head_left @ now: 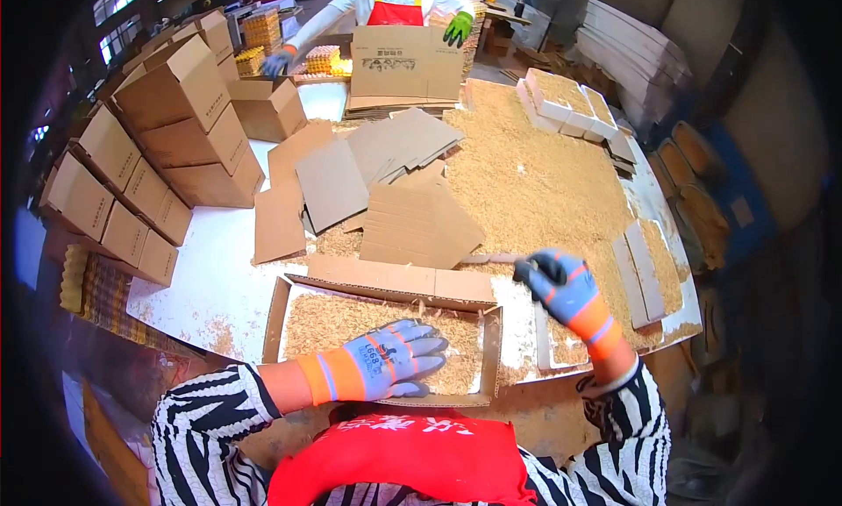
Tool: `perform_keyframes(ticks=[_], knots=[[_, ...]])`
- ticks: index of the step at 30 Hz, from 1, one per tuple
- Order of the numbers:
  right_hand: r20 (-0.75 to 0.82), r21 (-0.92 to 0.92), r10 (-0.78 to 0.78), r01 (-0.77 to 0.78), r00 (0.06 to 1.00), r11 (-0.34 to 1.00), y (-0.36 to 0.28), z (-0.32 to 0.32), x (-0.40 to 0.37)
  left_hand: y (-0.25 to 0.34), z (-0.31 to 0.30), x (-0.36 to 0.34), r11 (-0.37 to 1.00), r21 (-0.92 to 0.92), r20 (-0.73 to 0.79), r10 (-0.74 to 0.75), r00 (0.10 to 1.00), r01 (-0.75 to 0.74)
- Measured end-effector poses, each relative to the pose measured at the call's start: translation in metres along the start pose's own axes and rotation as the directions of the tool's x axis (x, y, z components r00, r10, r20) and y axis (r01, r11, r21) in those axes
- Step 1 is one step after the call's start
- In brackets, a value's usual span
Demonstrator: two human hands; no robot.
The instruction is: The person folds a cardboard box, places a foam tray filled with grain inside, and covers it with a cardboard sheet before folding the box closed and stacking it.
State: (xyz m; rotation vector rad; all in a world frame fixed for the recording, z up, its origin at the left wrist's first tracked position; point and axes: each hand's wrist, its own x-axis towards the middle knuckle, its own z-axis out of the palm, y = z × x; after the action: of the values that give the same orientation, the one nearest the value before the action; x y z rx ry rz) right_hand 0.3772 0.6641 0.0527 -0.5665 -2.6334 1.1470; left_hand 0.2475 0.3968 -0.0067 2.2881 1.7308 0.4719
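My left hand [390, 357], in a grey-blue glove with an orange cuff, lies flat with fingers stretched on wood shavings [329, 326]. The shavings fill a white tray inside an open cardboard box [273, 322] at the table's front edge. My right hand [561, 287], gloved alike, is raised to the right of the box, fingers curled together. Whatever may be in its fingers is hidden. A thin pale strip [491, 259] lies just left of its fingertips; whether they touch cannot be made out. Beyond the box lie loose cardboard sheets [331, 183].
Stacked cartons [197, 142] line the left side. Shavings [535, 173] cover the table's right half, with filled white trays [561, 111] at the back and another tray [645, 274] at right. Across the table stands a co-worker [395, 2] behind upright cardboard [408, 63].
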Motion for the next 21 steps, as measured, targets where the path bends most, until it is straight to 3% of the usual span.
perform_keyframes(ticks=[2,4,6,7,8,10,12,14,16,17,18,20,21], knots=[[-0.009,-0.012,0.078,-0.079,0.997,0.997,0.033,0.009,0.05,-0.009,0.009,0.002,0.998,-0.069,-0.009,-0.007,1.0,0.007],[0.101,-0.027,0.058,-0.056,0.993,0.998,0.101,0.039,0.114,-0.023,0.02,-0.001,0.99,-0.144,0.004,0.006,1.0,-0.006],[0.021,-0.125,0.049,-0.046,0.999,0.991,0.149,0.082,0.167,-0.024,0.024,0.001,0.986,-0.161,0.063,-0.032,0.998,0.042],[0.053,-0.195,0.159,-0.146,0.986,0.97,0.149,0.095,0.187,-0.022,0.024,0.001,0.982,-0.173,0.052,-0.062,0.997,0.07],[-0.034,-0.182,0.091,-0.096,0.995,0.979,0.161,0.117,0.202,-0.019,0.024,0.0,0.966,-0.245,0.031,-0.08,0.996,0.085],[-0.042,-0.242,0.115,-0.122,0.992,0.963,0.166,0.148,0.217,-0.018,0.017,-0.001,0.923,-0.371,-0.02,-0.115,0.993,0.099],[0.041,-0.365,0.256,-0.224,0.966,0.903,0.157,0.151,0.22,-0.005,-0.008,-0.015,0.935,-0.299,-0.139,-0.239,0.961,0.189],[0.101,-0.226,0.093,-0.068,0.991,0.972,0.179,0.132,0.227,0.011,-0.038,-0.045,0.923,-0.178,-0.25,-0.378,0.891,0.342],[0.053,0.009,0.055,-0.055,0.997,0.998,0.199,0.092,0.227,0.02,-0.057,-0.067,0.804,0.018,-0.254,-0.572,0.78,0.595],[0.036,-0.043,0.057,-0.056,0.998,0.998,0.184,0.058,0.218,0.017,-0.058,-0.074,0.704,0.087,-0.107,-0.697,0.709,0.705],[0.083,0.076,0.061,-0.067,0.995,0.995,0.193,0.028,0.22,0.012,-0.044,-0.082,0.727,0.081,-0.225,-0.653,0.723,0.682],[-0.088,-0.029,0.04,-0.043,0.995,0.999,0.164,-0.024,0.199,0.012,-0.043,-0.078,0.655,0.124,-0.018,-0.75,0.662,0.746],[-0.123,0.077,-0.009,0.019,0.992,0.997,0.151,-0.044,0.185,0.011,-0.041,-0.078,0.642,0.099,0.024,-0.766,0.643,0.761]])
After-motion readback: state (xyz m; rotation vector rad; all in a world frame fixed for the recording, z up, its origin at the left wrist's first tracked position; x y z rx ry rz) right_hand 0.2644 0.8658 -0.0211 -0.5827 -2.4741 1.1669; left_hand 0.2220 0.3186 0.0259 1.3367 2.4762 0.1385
